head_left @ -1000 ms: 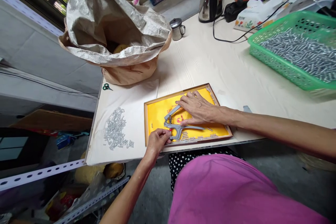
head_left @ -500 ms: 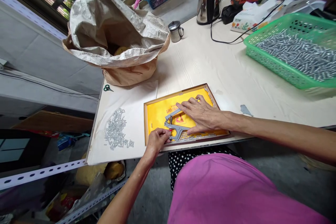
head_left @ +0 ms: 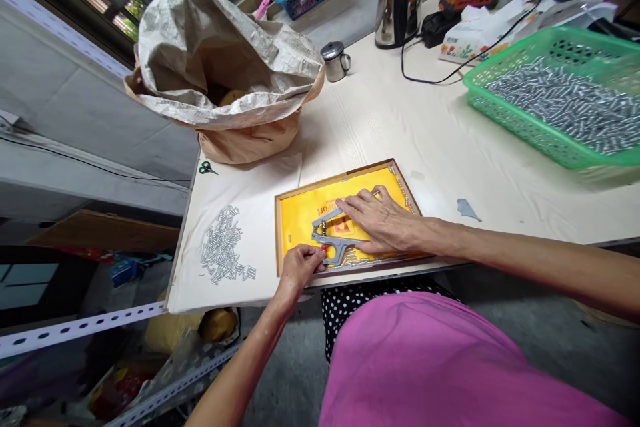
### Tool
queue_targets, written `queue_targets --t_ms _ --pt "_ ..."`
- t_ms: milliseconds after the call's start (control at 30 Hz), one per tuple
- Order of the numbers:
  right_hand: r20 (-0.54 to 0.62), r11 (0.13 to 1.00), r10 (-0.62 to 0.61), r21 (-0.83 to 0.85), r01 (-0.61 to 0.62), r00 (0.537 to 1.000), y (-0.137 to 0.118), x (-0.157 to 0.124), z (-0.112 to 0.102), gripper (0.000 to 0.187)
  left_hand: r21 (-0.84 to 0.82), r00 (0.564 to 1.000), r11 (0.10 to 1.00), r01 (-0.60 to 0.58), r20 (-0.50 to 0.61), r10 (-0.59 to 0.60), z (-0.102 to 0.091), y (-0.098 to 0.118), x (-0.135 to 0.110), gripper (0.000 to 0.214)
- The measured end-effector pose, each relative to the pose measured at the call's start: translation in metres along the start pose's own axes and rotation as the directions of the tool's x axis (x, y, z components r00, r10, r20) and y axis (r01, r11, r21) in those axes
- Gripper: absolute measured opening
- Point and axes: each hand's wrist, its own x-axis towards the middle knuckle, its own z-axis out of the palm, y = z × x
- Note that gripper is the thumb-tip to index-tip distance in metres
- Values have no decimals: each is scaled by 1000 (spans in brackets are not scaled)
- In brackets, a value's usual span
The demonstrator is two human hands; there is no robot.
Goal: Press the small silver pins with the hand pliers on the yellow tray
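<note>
Grey hand pliers (head_left: 336, 241) with a coil spring between their arms lie over a shallow tray (head_left: 276, 233) lined with yellow printed material. My right hand (head_left: 383, 220) is wrapped over the handles, the thumb on the lower one and the fingers on the upper. At the jaw end, beside a small red part (head_left: 324, 248), my left hand (head_left: 301, 263) has its thumb and fingers pinched together. What those fingertips hold is too small and hidden to make out. Small metal pieces (head_left: 357, 257) lie along the near side of the tray.
A pile of small silvery metal pieces (head_left: 223, 247) lies left of the tray, with scissors (head_left: 207, 168) behind it. Behind stand a large open sack (head_left: 250, 137), a lidded metal cup (head_left: 335, 61) and a kettle (head_left: 399, 3). At right, a green basket (head_left: 520, 123) holds many metal pieces.
The handles of the pliers have shifted slightly in my right hand, its thumb now nearer the lower handle. My left hand stays at the jaws.
</note>
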Motion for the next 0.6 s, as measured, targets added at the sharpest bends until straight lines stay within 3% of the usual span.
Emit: queue_targets --t_ms 200,400,600 --pt "7 999 42 12 -43 999 -1 -6 2 95 18 1000 1000 -17 2 17 -2 -2 2 25" --pt "-25 1000 8 17 -8 1000 0 -4 1 91 -40 1000 999 12 -10 -12 0 1 -1 26" --pt "-7 998 54 21 -54 999 0 -4 5 92 -78 1000 997 3 -14 -4 1 5 -4 29"
